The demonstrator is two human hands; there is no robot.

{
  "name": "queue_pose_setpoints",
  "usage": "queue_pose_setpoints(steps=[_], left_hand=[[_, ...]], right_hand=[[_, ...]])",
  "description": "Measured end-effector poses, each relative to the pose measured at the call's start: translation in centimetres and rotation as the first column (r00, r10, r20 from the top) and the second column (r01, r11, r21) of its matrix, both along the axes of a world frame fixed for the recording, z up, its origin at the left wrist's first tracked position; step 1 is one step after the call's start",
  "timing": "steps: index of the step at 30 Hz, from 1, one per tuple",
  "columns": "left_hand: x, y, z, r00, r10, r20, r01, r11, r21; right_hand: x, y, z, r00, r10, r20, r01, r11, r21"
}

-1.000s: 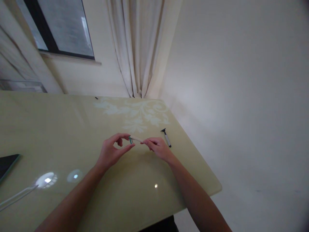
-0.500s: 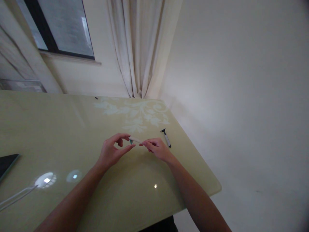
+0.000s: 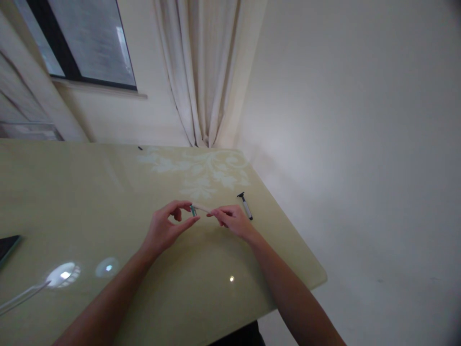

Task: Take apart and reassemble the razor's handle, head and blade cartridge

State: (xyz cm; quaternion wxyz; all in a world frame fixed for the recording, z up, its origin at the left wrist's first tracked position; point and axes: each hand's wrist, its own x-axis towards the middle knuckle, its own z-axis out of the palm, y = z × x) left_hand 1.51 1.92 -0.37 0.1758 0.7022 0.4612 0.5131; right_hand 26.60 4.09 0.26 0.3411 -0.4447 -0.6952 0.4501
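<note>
A slim pale stick-like handle (image 3: 202, 207) with a small green piece (image 3: 193, 210) at its left end is held between my hands, above the table. My left hand (image 3: 167, 227) pinches the green end between thumb and fingertips. The fingers of my right hand (image 3: 232, 220) close on the handle's right end and hide part of it. A razor (image 3: 247, 206) with a black head and grey handle lies on the table just beyond my right hand.
The glossy pale green table (image 3: 173, 298) ends at a wall on the right. A dark flat object (image 3: 7, 247) sits at the left edge, near a white cable (image 3: 25, 293). A tiny dark item (image 3: 140, 148) lies at the far edge, before curtains (image 3: 201, 72).
The view has shifted slightly. The green piece has turned a little, and more of it shows between my left thumb and fingers. Both hands keep their hold.
</note>
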Motion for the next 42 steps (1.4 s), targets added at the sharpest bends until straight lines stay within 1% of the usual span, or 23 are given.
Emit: queue_pose_setpoints(steps=[2,5,10,14,18,19,22,26,27,30,34,35,38,39,42], left_hand=[[0.00,0.02,-0.09,1.000,-0.006,-0.002,0.006,1.000,-0.002],[0.01,0.05,-0.22,1.000,-0.014,-0.001,0.014,1.000,-0.017],[0.00,0.12,-0.33,1.000,-0.009,0.019,0.009,1.000,-0.017],[-0.02,0.18,-0.29,1.000,-0.013,0.015,0.013,1.000,-0.025],[-0.05,0.25,-0.33,1.000,-0.001,0.020,0.001,1.000,-0.018],[-0.06,0.27,-0.36,1.000,0.002,0.021,-0.001,1.000,-0.014],[-0.08,0.29,-0.39,1.000,-0.001,0.018,0.001,1.000,-0.012],[-0.06,0.22,-0.17,1.000,0.005,0.023,-0.005,1.000,-0.001],[-0.05,0.20,-0.10,1.000,0.006,0.025,-0.006,1.000,0.002],[-0.05,0.20,0.00,0.999,0.005,0.036,-0.005,1.000,-0.008],[-0.15,0.31,-0.14,0.999,0.000,0.049,0.002,1.000,-0.029],[-0.18,0.34,-0.19,0.999,-0.001,0.049,0.003,1.000,-0.031],[-0.27,0.39,-0.29,0.999,-0.002,0.046,0.004,0.999,-0.046],[-0.29,0.40,-0.30,0.999,-0.004,0.045,0.006,0.999,-0.051],[-0.30,0.38,-0.30,0.999,-0.009,0.049,0.012,0.998,-0.057]], right_hand=[[-0.03,0.05,-0.04,1.000,0.012,0.011,-0.012,1.000,0.003],[-0.04,0.17,-0.12,0.999,-0.040,0.013,0.040,0.999,0.028],[0.13,0.26,-0.19,0.999,0.053,-0.009,-0.054,0.998,-0.032],[0.48,0.35,-0.15,1.000,0.025,0.006,-0.025,0.999,-0.026],[0.59,0.40,-0.11,0.995,0.101,0.013,-0.101,0.994,-0.038],[0.58,0.42,-0.12,0.995,0.100,0.027,-0.099,0.994,-0.035],[0.59,0.47,-0.19,0.999,0.037,0.034,-0.037,0.999,-0.016],[0.65,0.45,-0.23,0.995,0.099,0.030,-0.097,0.994,-0.048],[0.68,0.45,-0.21,0.994,0.100,0.039,-0.099,0.994,-0.047],[0.74,0.40,-0.03,0.998,0.046,0.045,-0.045,0.999,-0.023],[0.70,0.25,0.21,0.994,0.100,0.036,-0.098,0.994,-0.043],[0.70,0.24,0.21,0.995,0.096,0.038,-0.095,0.995,-0.044],[0.74,0.31,0.12,0.999,0.026,0.035,-0.026,0.999,-0.026],[0.76,0.34,0.09,0.999,0.026,0.031,-0.025,0.999,-0.026],[0.79,0.40,0.06,0.996,0.090,0.027,-0.089,0.995,-0.044]])
